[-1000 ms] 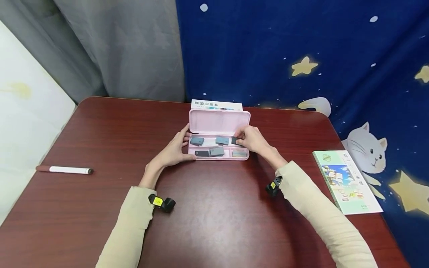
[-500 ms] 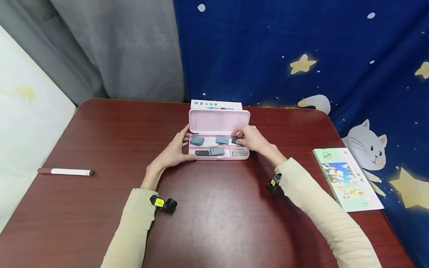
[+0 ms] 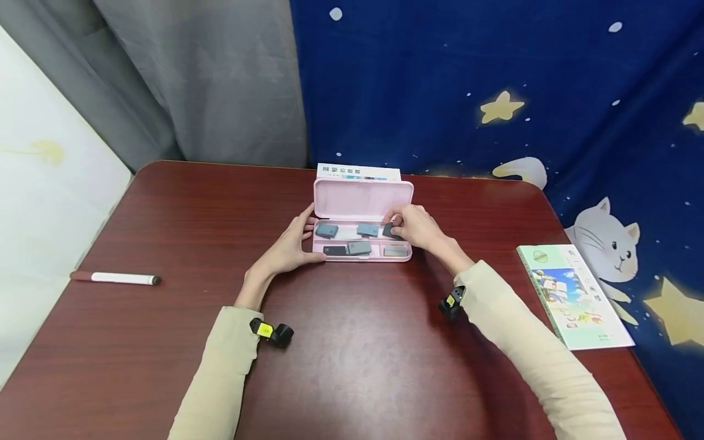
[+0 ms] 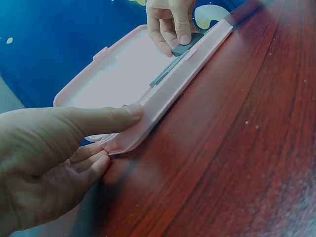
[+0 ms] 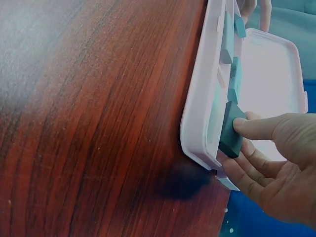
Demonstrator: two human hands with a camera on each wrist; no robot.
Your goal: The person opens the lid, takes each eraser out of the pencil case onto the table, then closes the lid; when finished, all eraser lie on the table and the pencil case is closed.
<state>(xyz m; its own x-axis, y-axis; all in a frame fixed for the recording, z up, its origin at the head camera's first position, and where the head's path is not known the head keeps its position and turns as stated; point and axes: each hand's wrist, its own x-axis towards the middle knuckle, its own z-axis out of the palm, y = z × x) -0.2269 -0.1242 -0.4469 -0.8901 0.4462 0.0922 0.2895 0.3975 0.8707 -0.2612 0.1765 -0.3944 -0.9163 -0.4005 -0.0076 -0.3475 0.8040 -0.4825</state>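
Block (image 5: 228, 133) pinched in my right hand (image 5: 291, 153); left hand (image 3: 285, 249), spread, holds pink case (image 3: 363, 198); head view alone shows marker (image 3: 122, 278).

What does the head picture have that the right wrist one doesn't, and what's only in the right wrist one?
Only the head view shows the marker and green-and-white book. Only the right wrist view shows the palm side of the right hand. Both show the open pink pencil case and the dark block that hand pinches.
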